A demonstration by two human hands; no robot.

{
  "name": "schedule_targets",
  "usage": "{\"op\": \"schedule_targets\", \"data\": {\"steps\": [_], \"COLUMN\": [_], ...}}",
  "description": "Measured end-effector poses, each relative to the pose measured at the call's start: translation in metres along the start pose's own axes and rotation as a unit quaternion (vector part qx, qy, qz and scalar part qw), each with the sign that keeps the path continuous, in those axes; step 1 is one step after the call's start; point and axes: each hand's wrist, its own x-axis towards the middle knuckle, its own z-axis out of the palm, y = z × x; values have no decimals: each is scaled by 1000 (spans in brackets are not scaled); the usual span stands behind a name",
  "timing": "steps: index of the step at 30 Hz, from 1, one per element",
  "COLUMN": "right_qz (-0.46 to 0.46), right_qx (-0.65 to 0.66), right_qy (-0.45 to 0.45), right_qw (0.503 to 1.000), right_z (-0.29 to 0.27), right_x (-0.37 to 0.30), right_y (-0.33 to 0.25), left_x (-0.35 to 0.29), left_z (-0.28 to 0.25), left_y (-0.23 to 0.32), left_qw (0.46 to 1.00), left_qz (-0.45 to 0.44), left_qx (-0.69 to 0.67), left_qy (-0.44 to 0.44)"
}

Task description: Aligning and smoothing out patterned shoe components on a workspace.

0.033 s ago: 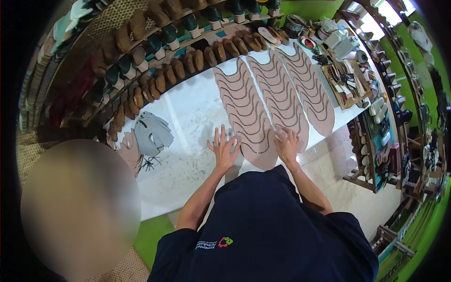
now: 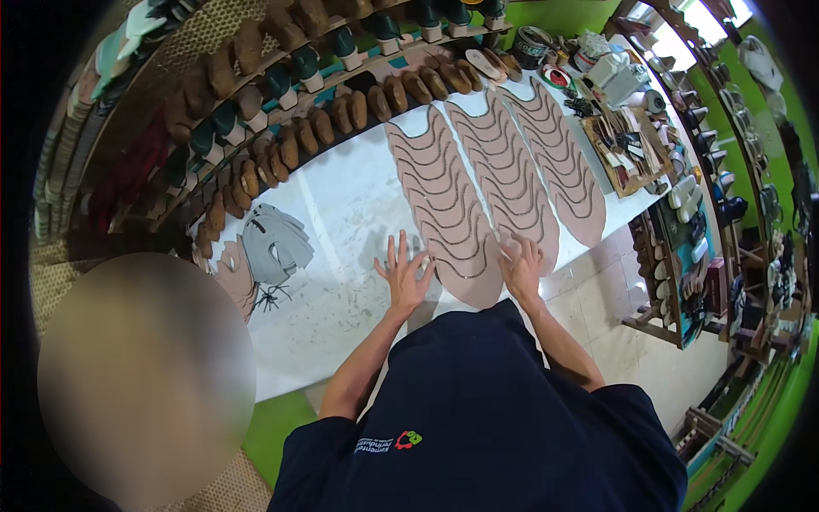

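Three long columns of overlapping pink-beige, U-edged pieces, which look like shoe uppers, lie on the white table (image 2: 341, 200): a left column (image 2: 431, 183), a middle column (image 2: 499, 162) and a right column (image 2: 563, 162). Dark lines mark their curved edges. My left hand (image 2: 407, 277) rests by the left edge of the left column's nearest piece (image 2: 473, 286), fingers spread, thumb and forefinger at that edge. On the opposite side, my right hand (image 2: 522, 269) has its fingers bent but apart, the tips at the piece's right edge. Neither hand holds anything I can make out.
Grey cut pieces (image 2: 277, 243) and more pink-beige pieces (image 2: 235, 277) lie at the table's left. Brown shoe lasts (image 2: 341, 111) line the far edge below shelves of shoes. A wooden board with tools (image 2: 627, 149) sits at the right, near a tin (image 2: 531, 47).
My right hand's fingers have opened slightly, and my left fingers have shifted a little. The columns of pieces lie as before.
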Motion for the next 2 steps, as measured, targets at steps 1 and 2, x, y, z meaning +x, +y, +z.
{"op": "schedule_targets", "data": {"steps": [1, 2], "right_qz": [-27, -19], "right_qx": [-20, -26], "right_qy": [-20, -45], "right_qw": [999, 998], "right_z": [-4, -5], "right_x": [-12, -21], "right_y": [7, 10], "left_x": [-7, -14], "left_z": [4, 7], "left_y": [-3, -6], "left_qw": [1000, 998], "left_qz": [-4, -9], "left_qx": [29, 58], "left_qy": [0, 0]}}
